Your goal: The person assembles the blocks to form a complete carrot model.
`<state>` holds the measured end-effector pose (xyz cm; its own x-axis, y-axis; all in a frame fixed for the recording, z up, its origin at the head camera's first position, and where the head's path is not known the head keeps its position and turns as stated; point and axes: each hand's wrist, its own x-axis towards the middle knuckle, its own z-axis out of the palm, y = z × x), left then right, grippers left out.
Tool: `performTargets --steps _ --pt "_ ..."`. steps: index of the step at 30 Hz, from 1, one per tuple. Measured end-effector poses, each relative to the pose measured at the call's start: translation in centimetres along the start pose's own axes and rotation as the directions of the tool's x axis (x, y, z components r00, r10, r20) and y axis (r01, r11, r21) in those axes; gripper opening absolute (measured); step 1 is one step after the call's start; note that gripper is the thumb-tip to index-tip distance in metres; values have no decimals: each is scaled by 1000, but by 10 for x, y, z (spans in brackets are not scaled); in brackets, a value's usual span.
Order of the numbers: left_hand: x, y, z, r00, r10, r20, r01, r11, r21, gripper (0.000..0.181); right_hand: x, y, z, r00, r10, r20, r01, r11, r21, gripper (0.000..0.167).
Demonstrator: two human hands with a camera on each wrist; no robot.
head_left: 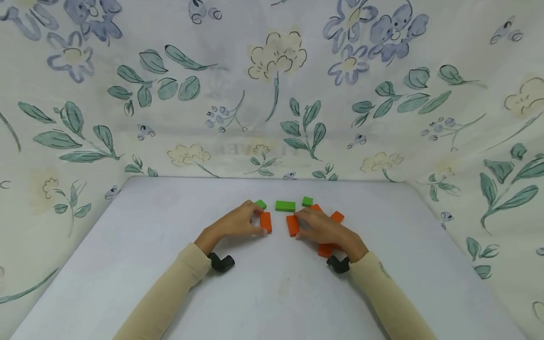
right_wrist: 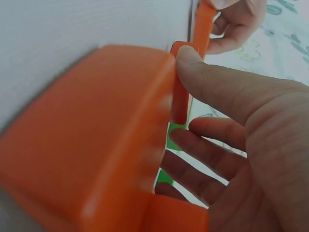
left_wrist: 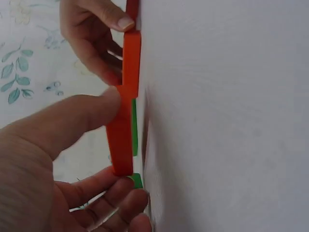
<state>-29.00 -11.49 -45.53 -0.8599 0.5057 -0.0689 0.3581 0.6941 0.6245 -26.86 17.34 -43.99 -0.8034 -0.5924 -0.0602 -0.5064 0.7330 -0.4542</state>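
My left hand [head_left: 238, 221] pinches an orange rectangular block [head_left: 266, 222] lengthwise, thumb on its near end and forefinger at the far end, as the left wrist view shows of the block [left_wrist: 120, 135]. Across a small gap, a second orange block [head_left: 293, 225] is held by my right hand [head_left: 320, 226] between thumb and fingers. In the right wrist view this block [right_wrist: 181, 101] has the thumb on its upper end. Just beyond the held blocks lie a long green block [head_left: 285, 206] and two smaller-looking green pieces [head_left: 307, 201] [head_left: 260, 204], one partly behind my left fingers.
More orange blocks [head_left: 325, 250] lie around and under my right hand, partly hidden; one [head_left: 337, 217] sits to its right. A large orange block [right_wrist: 87, 135] fills the right wrist foreground. The white table [head_left: 170, 203] meets a flowered cloth [head_left: 272, 118] behind. Black wrist devices [head_left: 221, 263] sit below both hands.
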Motion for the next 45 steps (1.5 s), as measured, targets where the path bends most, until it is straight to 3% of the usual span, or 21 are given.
performTargets --steps 12,18,24,27,36,39,45 --pt "-26 -6 5 1000 31 1 -31 998 -57 62 4 -1 1 999 -23 25 25 999 -49 67" --pt "-26 -11 15 995 78 -64 -81 995 -49 63 3 2 -5 1000 -13 -2 13 998 -57 65" --pt "-25 -15 22 990 89 -108 -91 996 -11 65 4 2 -5 1000 21 11 -20 998 -54 67" --pt "-27 -15 22 988 109 -110 -110 994 -10 65 3 1 -5 999 35 11 -35 998 -53 68" --pt "-35 -19 20 994 88 -64 -90 996 -27 65 3 -2 4 1000 19 9 -19 1000 -18 62" --pt "-35 -19 18 993 97 -63 -99 995 -30 67 2 -5 3 999 32 -17 -31 999 14 61" --pt "-32 -18 17 992 120 -50 -120 993 -10 66 -8 -18 0 991 97 -95 -75 976 206 56"
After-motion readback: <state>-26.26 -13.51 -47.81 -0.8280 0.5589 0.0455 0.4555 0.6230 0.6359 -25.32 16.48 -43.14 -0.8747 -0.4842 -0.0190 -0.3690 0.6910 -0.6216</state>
